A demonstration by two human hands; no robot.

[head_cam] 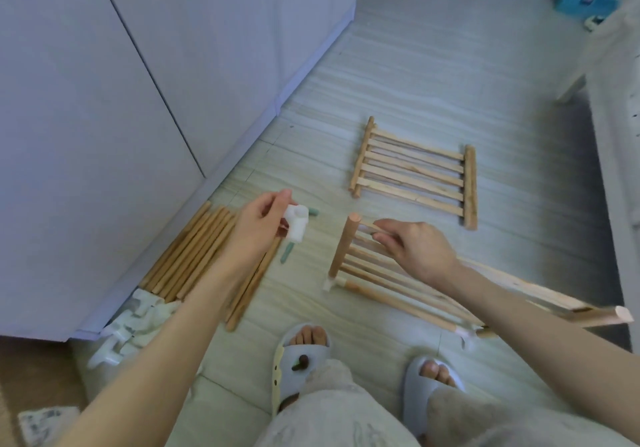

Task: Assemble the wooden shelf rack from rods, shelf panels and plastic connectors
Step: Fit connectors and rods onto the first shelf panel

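The left hand (258,226) has a narrow grip on a white plastic connector (297,222), pinching it between thumb and fingertips and holding it up off the floor, probably so that one of its sockets can be turned toward the rod end it is meant to take. The right hand (417,250) has its fingers curled round the upper slats of a shelf panel (367,273), which it holds tilted on edge with the near side raised; this keeps the panel's end rod (343,245) standing nearly upright, its bare top pointing up and just beside the connector, which looks like the reason for the pose. A white connector (328,284) already sits at the foot of that rod, against the floor (433,75), and another pale one (465,334) shows at the panel's near corner, so the panel seems partly fitted and the top of the rod is likely the next joint. A second shelf panel (414,171) lies flat farther out, well apart from both hands, apparently waiting its turn. Loose rods (194,259) lie bundled together along the base of the white cabinet (104,100), beneath the left forearm, and a heap of spare connectors (133,325) sits at their near end, both within easy reach of the left hand. Two small green pieces (287,256) lie on the floor beside the rods; what they are cannot be told. The person's feet in pale slippers (301,363) are planted just before the tilted panel.
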